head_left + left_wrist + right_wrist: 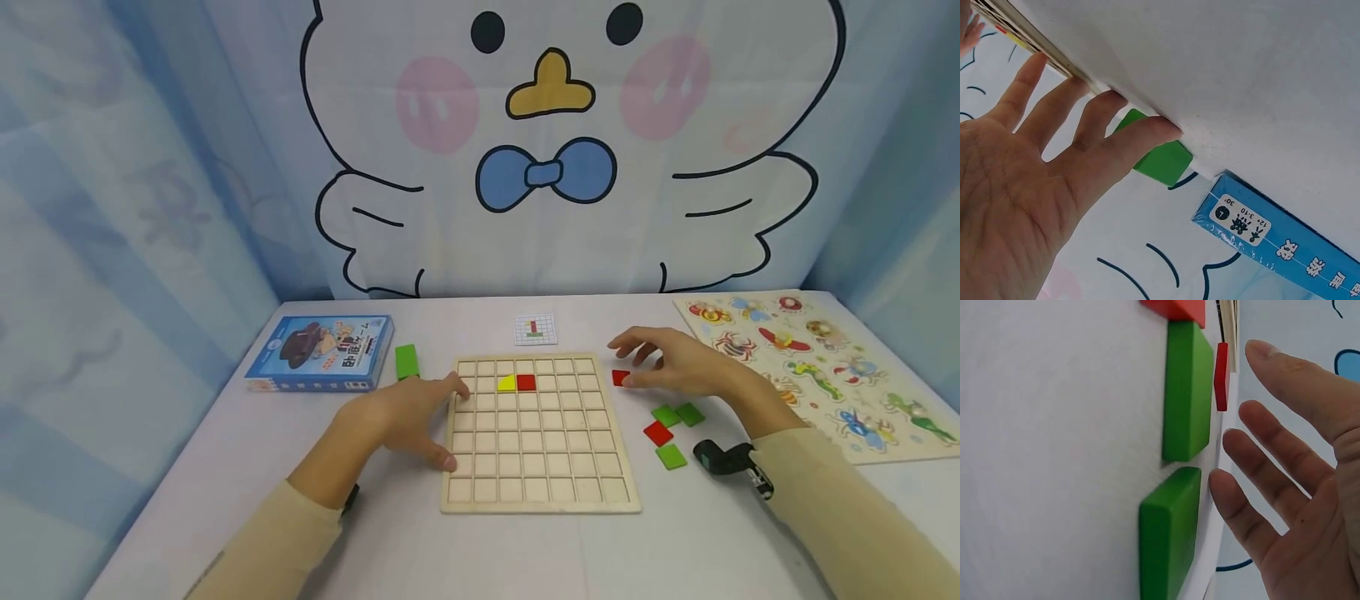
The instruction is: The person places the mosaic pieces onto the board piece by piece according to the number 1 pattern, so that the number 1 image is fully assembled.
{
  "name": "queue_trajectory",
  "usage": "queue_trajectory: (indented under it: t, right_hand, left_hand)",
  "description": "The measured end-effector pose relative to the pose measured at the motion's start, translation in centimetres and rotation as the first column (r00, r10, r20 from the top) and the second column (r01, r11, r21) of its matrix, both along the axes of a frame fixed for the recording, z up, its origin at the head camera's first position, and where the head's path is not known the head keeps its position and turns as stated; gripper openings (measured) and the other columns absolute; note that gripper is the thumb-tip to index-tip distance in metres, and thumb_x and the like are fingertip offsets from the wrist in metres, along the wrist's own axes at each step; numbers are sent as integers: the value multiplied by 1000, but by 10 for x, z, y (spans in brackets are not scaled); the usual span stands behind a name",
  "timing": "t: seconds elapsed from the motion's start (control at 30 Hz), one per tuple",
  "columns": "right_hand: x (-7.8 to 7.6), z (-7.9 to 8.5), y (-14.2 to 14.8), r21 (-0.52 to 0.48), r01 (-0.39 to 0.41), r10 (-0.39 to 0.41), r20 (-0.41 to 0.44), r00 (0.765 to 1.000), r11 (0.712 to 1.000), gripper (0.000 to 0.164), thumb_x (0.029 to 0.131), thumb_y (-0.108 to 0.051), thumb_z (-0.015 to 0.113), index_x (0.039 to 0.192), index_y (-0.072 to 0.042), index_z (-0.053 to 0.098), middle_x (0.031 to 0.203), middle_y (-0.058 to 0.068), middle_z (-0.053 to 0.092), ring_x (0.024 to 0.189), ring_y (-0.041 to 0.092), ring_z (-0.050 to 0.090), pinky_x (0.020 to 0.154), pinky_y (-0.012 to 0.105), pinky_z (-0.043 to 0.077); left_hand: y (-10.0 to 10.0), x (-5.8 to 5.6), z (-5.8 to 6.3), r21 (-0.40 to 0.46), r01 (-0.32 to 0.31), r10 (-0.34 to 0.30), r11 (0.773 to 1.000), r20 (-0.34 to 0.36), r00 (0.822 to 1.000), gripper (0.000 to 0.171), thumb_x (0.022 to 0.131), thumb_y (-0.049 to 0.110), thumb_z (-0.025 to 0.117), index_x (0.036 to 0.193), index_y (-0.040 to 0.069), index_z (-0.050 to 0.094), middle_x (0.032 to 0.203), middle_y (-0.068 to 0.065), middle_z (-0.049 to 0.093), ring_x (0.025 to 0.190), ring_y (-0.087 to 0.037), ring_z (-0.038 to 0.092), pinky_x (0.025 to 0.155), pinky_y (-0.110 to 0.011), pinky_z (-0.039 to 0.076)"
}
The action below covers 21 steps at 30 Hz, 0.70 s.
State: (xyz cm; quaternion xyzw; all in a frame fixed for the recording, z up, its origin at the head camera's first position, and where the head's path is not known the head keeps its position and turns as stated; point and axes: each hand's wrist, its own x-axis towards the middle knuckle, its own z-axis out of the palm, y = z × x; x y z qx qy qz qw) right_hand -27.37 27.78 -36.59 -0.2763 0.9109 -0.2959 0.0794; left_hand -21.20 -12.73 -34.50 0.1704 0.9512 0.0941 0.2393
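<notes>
A wooden grid board (536,507) lies flat on the table. In its upper part a yellow piece (506,383) and a red square tile (527,382) sit side by side. My left hand (408,417) rests along the board's left edge, thumb low and fingers higher up, spread apart. Off the board's right side my right hand (678,362) hovers with loosely bent fingers over a loose red tile (620,377). In the right wrist view, a gap shows between the thumb and that red tile (1222,378), and nothing is held.
Green tiles (671,456) and a red tile (658,433) lie right of the board. A green piece (407,361) and a blue box (322,353) are at the left. A small grid card (536,329) lies behind. An insect picture sheet (817,375) covers the right side.
</notes>
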Motion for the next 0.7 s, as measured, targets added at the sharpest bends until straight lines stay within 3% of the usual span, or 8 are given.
queue_trajectory:
  t: [0.33,0.7]
  right_hand:
    - [-1,-1,-6,97,25,-27,13,1000,995,42,90,-24,80,129,-14,66,106,-1,64,98,19,56,88,40,51]
    - [2,-1,-6,130,17,-23,45,999,991,29,95,-21,74,123,-17,67,103,-1,63,93,18,56,82,35,49]
  left_hand:
    - [-1,-1,0,3,0,0,1000,-2,1000,94,72,55,91,150,36,42,153,-5,52,122,-21,56,103,-49,50]
    - [0,0,-1,3,-1,1,1000,5,1000,94,71,55,91,149,36,42,153,-5,53,123,-21,56,104,-49,50]
